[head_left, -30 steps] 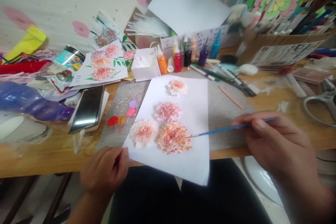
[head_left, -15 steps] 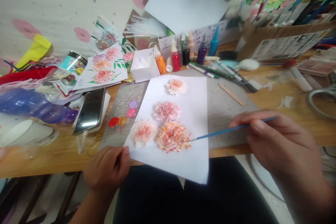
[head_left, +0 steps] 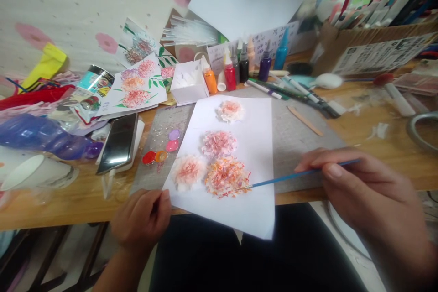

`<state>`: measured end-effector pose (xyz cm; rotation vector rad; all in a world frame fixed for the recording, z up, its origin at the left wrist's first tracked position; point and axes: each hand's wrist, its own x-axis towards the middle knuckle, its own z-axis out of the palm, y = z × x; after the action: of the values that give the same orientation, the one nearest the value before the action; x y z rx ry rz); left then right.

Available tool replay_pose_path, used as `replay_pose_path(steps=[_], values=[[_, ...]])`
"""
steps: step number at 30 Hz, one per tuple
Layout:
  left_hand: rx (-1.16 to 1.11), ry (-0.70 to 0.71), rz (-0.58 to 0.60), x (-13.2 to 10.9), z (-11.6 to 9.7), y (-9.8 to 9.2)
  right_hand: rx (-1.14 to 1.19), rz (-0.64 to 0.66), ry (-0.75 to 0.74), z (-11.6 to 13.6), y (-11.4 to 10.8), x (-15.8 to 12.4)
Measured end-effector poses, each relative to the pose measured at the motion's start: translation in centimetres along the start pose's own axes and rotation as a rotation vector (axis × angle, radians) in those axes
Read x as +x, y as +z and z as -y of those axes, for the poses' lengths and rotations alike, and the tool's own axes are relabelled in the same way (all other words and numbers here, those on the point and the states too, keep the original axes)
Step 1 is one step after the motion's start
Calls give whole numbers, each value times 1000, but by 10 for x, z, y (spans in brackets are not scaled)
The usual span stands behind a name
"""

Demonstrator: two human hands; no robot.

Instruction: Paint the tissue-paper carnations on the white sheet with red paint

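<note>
A white sheet of paper [head_left: 255, 143] with several dabbed pink and orange flowers lies on a grey mat [head_left: 294, 137] and overhangs the table's front edge. My left hand [head_left: 142, 221] pinches the sheet's lower left corner. My right hand [head_left: 362, 191] is closed on a thin blue paintbrush [head_left: 290, 176]. The brush tip touches the right edge of the orange flower [head_left: 226, 176]. Blobs of red, orange, pink and purple paint [head_left: 160, 148] sit on the mat left of the sheet.
A row of small paint bottles [head_left: 239, 68], a white box [head_left: 188, 83], markers [head_left: 297, 92] and a wooden stick [head_left: 304, 121] lie behind the sheet. A phone [head_left: 118, 143], finished flower paintings [head_left: 135, 84] and a purple bottle [head_left: 44, 136] crowd the left. A cardboard box [head_left: 372, 50] stands at the right.
The brush tip has shifted slightly along the orange flower's right edge. My left hand stays on the corner. The view has drifted a little.
</note>
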<state>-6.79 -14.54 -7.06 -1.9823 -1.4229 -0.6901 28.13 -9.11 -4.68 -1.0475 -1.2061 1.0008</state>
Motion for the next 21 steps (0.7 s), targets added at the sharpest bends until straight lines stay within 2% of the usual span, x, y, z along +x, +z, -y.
replay_pose_path(steps=[4,17,19,21], values=[[-22,9,-14,0,-1,1,-45,9,-31,5,2,-5],[-11,15,-33,2,-2,1,-189,166,-213,3,8,-10],[-16,17,-33,2,-2,2,-181,149,-193,4,7,-9],[-13,17,-30,2,-2,2,-137,73,-159,4,3,-7]])
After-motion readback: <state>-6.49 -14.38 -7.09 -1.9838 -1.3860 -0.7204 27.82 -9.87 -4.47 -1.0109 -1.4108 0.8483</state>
